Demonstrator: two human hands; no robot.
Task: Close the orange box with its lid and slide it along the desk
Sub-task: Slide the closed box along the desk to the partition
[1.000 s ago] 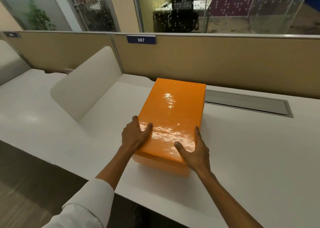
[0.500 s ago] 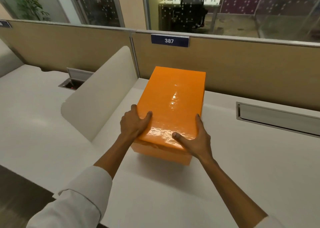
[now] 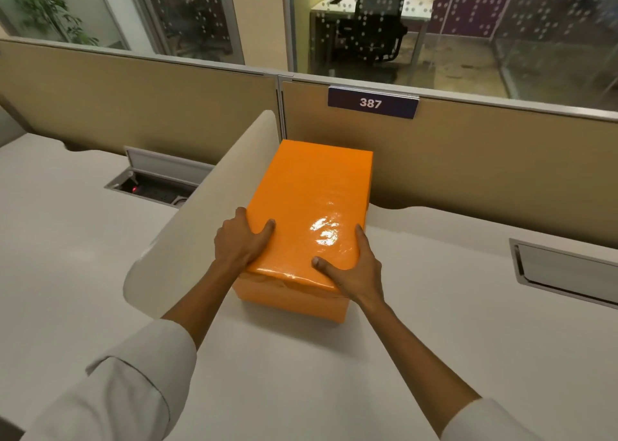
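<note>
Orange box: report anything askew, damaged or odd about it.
The lid sits on the box, both hands gripping its near corners. The glossy wrap is wrinkled along the near edge under the lid. Nothing else stands out.

glossy orange box [image 3: 311,203] on a white desk [image 3: 434,323], tan partition [image 3: 485,166], navy label [image 3: 373,102].

Orange box [image 3: 311,213] slid farther back and leftward along the bench [image 3: 434,306]; far end now close under the tan partition [image 3: 468,159], left flank just beside the white curved divider [image 3: 204,213]. Earlier lay level with the cable tray [image 3: 565,273]; now well left of it. Both hands [image 3: 239,241] [image 3: 357,273] carried along with the near corners, arms stretched farther out.
</note>
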